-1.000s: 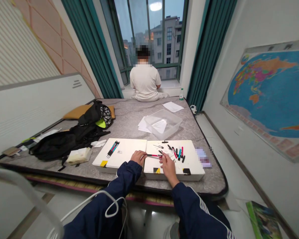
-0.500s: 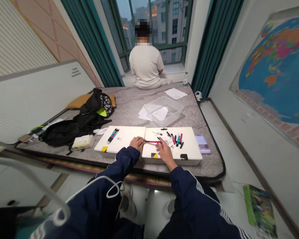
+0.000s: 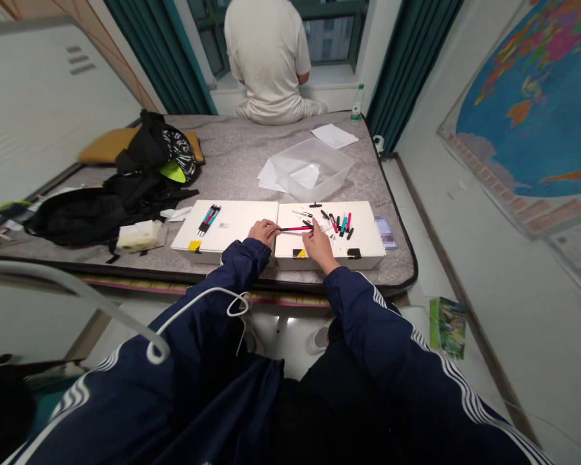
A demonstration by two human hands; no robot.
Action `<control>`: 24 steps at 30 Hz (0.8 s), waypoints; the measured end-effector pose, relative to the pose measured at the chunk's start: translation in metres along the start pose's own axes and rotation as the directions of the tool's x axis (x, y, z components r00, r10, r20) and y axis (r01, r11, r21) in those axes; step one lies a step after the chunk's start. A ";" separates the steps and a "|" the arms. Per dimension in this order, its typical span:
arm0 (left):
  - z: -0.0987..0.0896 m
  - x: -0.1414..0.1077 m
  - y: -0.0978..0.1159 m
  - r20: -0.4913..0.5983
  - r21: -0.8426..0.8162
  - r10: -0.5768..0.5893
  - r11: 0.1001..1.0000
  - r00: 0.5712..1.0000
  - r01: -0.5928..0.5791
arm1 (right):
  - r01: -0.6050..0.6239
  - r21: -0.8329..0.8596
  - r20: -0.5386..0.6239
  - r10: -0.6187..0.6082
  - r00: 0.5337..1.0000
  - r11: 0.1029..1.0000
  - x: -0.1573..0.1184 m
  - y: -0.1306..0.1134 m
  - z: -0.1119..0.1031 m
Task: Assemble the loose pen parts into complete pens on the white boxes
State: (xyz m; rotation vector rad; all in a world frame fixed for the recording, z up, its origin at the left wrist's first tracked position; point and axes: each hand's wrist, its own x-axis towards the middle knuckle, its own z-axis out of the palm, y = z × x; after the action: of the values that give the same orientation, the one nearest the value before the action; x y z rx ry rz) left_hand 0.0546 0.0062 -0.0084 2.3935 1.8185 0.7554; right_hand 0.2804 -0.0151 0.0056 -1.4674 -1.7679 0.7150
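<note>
A red and black pen (image 3: 294,228) lies level between my hands, above the seam side of the right white box (image 3: 368,253). My left hand (image 3: 263,232) pinches its left end. Closed on the right end are the fingers of my right hand (image 3: 318,243). Beyond and beside my right hand, loose pen parts (image 3: 343,224) in red, teal and black are scattered on the right box, with small bits among them. Several assembled pens (image 3: 209,219) lie side by side on the left white box (image 3: 242,248).
Behind the boxes stand a clear plastic bin (image 3: 312,169) and paper sheets (image 3: 335,135). A black backpack (image 3: 91,210) and a tissue pack (image 3: 140,236) lie left. A person in white (image 3: 268,58) sits by the window, near a water bottle (image 3: 357,103). A white cable (image 3: 101,307) crosses my left side.
The view has tipped downward, so everything sits higher in the picture. Both hands still hold the red and black pen in much the same pose.
</note>
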 end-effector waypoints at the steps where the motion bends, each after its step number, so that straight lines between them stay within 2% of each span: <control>1: 0.000 0.000 0.000 -0.004 -0.006 0.003 1.000 1.000 -0.003 | 0.001 0.019 -0.003 -0.001 1.000 1.000 0.000 0.001 0.000; 8: 0.002 0.000 -0.002 -0.077 -0.065 0.003 0.998 0.997 -0.008 | -0.029 0.317 -0.037 0.043 0.998 0.948 -0.002 0.006 0.001; 13: -0.006 -0.001 -0.004 -0.192 -0.108 -0.046 0.994 0.980 0.026 | -0.080 0.386 -0.040 0.103 0.994 0.919 -0.001 0.006 0.002; 18: -0.045 -0.029 -0.018 -0.305 -0.051 -0.152 0.988 0.940 0.143 | -0.103 0.373 -0.006 0.113 0.994 0.922 -0.001 0.003 -0.001; 22: -0.082 -0.060 -0.046 -0.351 0.038 -0.333 0.929 0.875 0.368 | -0.075 0.311 -0.051 0.095 0.994 0.947 -0.003 0.003 -0.001; 24: -0.095 -0.070 -0.061 -0.368 0.073 -0.436 0.867 0.821 0.493 | -0.057 0.283 -0.069 0.080 0.994 0.957 -0.004 0.003 -0.001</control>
State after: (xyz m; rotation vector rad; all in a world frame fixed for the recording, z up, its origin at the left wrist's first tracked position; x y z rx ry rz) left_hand -0.0516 -0.0633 0.0313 1.8300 2.5597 1.0346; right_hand 0.2832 -0.0184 0.0035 -1.3493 -1.4915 0.8907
